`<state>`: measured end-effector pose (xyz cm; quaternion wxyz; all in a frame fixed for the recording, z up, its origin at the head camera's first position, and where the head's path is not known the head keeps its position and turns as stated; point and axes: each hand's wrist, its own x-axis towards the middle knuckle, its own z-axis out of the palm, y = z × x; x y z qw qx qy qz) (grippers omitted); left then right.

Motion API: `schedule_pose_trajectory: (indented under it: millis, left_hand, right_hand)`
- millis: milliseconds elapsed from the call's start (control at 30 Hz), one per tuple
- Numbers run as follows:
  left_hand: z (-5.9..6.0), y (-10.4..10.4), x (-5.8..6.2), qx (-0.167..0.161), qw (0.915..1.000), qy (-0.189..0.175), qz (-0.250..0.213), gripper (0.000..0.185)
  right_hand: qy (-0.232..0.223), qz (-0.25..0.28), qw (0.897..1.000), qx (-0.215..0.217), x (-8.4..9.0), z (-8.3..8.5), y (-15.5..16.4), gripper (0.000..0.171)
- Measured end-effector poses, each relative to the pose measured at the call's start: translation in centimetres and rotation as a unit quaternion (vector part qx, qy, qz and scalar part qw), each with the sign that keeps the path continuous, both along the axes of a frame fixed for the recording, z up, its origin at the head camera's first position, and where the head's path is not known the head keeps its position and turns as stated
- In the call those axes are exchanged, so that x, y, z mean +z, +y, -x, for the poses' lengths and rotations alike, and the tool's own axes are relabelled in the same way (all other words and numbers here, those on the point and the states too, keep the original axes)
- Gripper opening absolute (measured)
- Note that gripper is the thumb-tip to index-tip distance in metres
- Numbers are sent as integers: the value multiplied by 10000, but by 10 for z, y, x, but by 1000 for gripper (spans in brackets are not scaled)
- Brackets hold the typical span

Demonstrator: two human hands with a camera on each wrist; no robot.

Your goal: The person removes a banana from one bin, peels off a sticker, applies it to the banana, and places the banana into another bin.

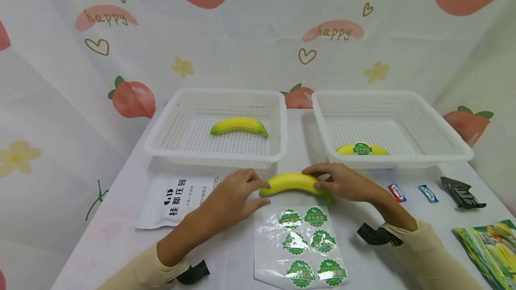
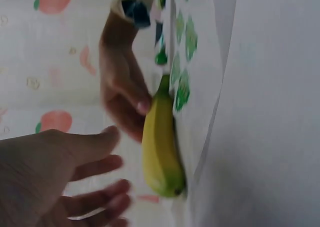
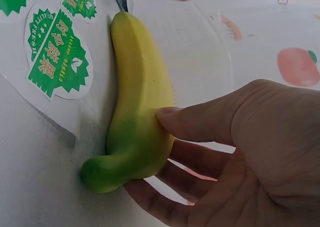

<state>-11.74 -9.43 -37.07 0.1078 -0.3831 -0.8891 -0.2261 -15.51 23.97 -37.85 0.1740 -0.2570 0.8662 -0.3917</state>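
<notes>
The banana (image 1: 294, 183) lies crosswise, green stem toward the right hand (image 1: 346, 182).

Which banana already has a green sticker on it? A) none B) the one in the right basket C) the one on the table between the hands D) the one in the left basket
B: the banana in the right basket carries a green label on top, while the left-basket banana and the banana on the table show bare yellow skin.

Staged tabletop set: strawberry-print backdrop (image 1: 258, 35), white baskets (image 1: 217, 155), sticker sheet (image 1: 300, 245).
</notes>
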Motion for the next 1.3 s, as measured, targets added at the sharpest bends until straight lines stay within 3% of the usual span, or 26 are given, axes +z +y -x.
schedule_pose_trajectory:
  millis: [133,300,467,733,867,967,1067,1200,1300]
  left_hand:
    - [-12,12,-10,-166,9937,-841,718,47]
    - [-17,23,-21,-158,9902,-845,1100,58]
    - [-18,27,-24,-169,9907,-770,1113,62]
    - [-15,27,-25,-125,9909,-949,951,63]
    - [-13,26,-26,-141,9912,-956,905,60]
    - [-10,26,-25,-171,9888,-1297,723,54]
    - [-7,24,-25,-246,9785,-2003,414,51]
    - [1,21,-25,-360,9531,-3004,-109,52]
    - [6,18,-24,-435,9329,-3549,-438,55]
  right_hand:
    - [-9,19,10000,-75,-1,1,-1,40]
    - [3,17,9999,-165,-1,0,-2,39]
    - [10,-14,9997,-228,-1,-1,-3,39]
    - [76,-65,9995,-303,0,-2,-5,39]
    - [376,-194,9986,-319,1,-4,-6,39]
    - [705,-367,9961,-380,4,-8,-8,40]
    - [1029,-361,9933,-389,8,-12,-12,42]
    - [1364,-147,9903,-196,14,-21,-21,42]
    - [1477,-75,9889,106,17,-27,-28,38]
